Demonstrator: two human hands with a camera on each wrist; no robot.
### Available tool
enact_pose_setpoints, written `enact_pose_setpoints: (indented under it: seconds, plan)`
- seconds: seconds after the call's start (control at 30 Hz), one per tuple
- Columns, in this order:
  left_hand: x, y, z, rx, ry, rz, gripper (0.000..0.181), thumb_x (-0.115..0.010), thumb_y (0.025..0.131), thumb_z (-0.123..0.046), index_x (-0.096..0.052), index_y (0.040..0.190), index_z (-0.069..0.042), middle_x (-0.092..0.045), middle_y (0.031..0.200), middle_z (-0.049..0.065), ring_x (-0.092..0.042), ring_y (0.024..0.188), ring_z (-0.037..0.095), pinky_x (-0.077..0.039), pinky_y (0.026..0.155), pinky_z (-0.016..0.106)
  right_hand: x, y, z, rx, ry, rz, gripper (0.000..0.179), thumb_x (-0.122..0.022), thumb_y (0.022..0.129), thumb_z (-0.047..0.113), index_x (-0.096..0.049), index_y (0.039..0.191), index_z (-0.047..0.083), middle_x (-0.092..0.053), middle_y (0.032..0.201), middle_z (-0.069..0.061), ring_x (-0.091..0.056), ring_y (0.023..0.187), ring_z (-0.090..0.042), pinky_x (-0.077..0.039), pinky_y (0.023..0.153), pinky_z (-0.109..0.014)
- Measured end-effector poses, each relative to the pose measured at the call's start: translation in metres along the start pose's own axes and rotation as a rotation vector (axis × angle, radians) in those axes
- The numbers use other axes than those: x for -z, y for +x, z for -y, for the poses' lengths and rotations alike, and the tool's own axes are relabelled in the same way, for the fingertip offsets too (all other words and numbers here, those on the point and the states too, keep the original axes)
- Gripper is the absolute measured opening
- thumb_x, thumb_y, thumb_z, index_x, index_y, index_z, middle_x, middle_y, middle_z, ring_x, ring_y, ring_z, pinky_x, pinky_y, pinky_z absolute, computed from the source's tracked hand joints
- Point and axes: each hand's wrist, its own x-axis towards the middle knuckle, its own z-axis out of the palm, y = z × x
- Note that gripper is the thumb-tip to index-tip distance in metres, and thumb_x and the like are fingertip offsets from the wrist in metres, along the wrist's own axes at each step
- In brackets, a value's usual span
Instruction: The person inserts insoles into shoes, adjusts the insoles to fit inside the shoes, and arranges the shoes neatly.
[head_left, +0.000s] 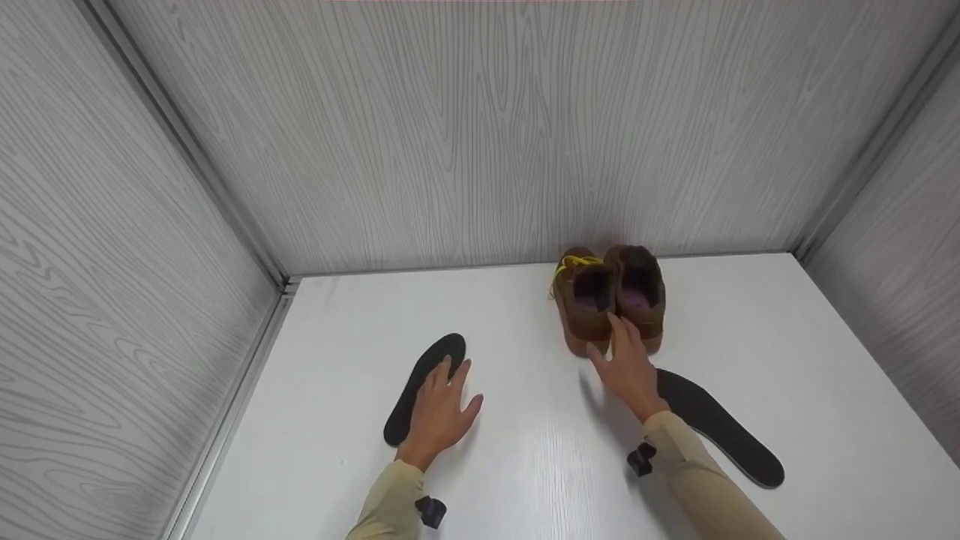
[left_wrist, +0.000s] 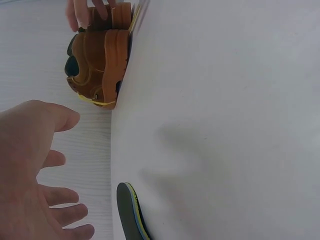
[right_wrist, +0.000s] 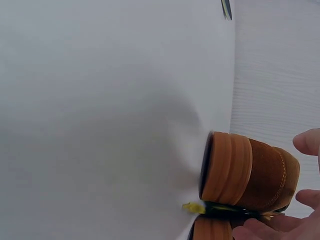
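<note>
A pair of brown shoes stands side by side against the back wall, heels toward me: the left shoe [head_left: 589, 326] has yellow laces [head_left: 577, 261], the right shoe [head_left: 652, 319] sits close beside it. My right hand [head_left: 630, 379] is at the heels, fingers spread; in the right wrist view its fingers reach beside the near heel [right_wrist: 265, 175], and contact is unclear. Over a black insole [head_left: 417, 381] hovers my left hand [head_left: 439, 416], fingers loosely extended and holding nothing. The left wrist view shows this insole's [left_wrist: 129, 212] yellow and blue edge.
A second black insole [head_left: 716, 424] lies slantwise on the white table [head_left: 525, 465], right of my right wrist. Grey wood-grain panels rise at the back [head_left: 465, 135], left [head_left: 112, 300] and right [head_left: 900, 262]. Small black devices are strapped to both wrists.
</note>
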Motion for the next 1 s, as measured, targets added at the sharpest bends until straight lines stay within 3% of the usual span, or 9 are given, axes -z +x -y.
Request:
enact_pose_setpoints:
  seconds: [0.23,0.57,0.73,1.0]
  plan:
    - [0.002,0.000,-0.003,0.003,-0.007,0.040,0.058,-0.058,0.092,-0.034,-0.044,0.141,-0.007,-0.035,0.145,0.024,-0.036,0.131,0.037,-0.032,0.103,0.050,-0.008,0.014,0.005,-0.053,0.010,0.039,0.071,-0.054,0.095,0.042,-0.021,0.151,0.014,-0.024,0.150,-0.021,-0.035,0.131,-0.038,-0.034,0.097,-0.060]
    - [-0.007,0.005,-0.008,-0.051,-0.013,0.095,0.056,-0.059,0.092,-0.031,-0.044,0.141,-0.007,-0.035,0.144,0.025,-0.036,0.130,0.039,-0.034,0.101,0.052,-0.019,0.019,-0.003,-0.147,0.087,-0.018,0.066,-0.065,0.090,0.033,-0.028,0.141,0.012,-0.025,0.145,-0.026,-0.041,0.124,-0.042,-0.037,0.095,-0.057]
    - [-0.011,0.004,-0.008,-0.056,-0.008,0.102,0.055,-0.059,0.092,-0.030,-0.045,0.140,-0.007,-0.036,0.144,0.024,-0.036,0.130,0.038,-0.034,0.101,0.052,-0.023,0.018,-0.006,-0.142,0.130,-0.054,0.061,-0.067,0.090,0.026,-0.030,0.136,0.008,-0.025,0.142,-0.028,-0.043,0.121,-0.042,-0.038,0.096,-0.054]
    - [-0.010,-0.001,-0.008,-0.066,0.001,0.111,0.055,-0.059,0.092,-0.031,-0.045,0.140,-0.007,-0.035,0.145,0.024,-0.037,0.130,0.038,-0.035,0.100,0.052,-0.018,0.016,-0.008,-0.134,0.162,-0.045,0.056,-0.070,0.088,0.024,-0.037,0.130,0.005,-0.030,0.140,-0.024,-0.040,0.124,-0.035,-0.035,0.100,-0.050]
